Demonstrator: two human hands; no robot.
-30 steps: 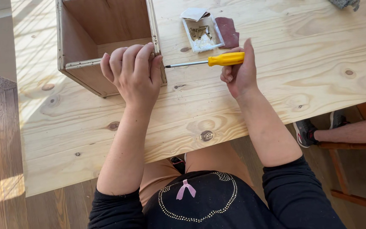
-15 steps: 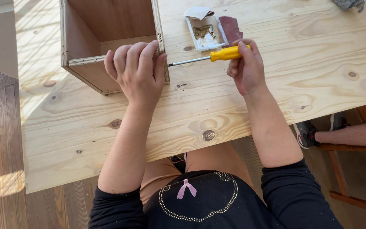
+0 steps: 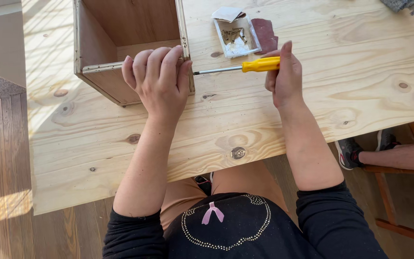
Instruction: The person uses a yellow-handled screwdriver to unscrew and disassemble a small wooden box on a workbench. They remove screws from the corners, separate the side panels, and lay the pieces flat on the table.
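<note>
Left hand (image 3: 161, 81): fingers together, gripping the wooden box (image 3: 116, 48) corner.
Right hand (image 3: 283, 76): fingers clamping the yellow-handled screwdriver (image 3: 245, 66), its tip touching the box edge.

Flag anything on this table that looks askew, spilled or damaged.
Nothing stands out. The left hand steadies the wooden box at its corner, the right hand holds the screwdriver level against the box's side, and the screws stay inside their small tray on the table.
</note>
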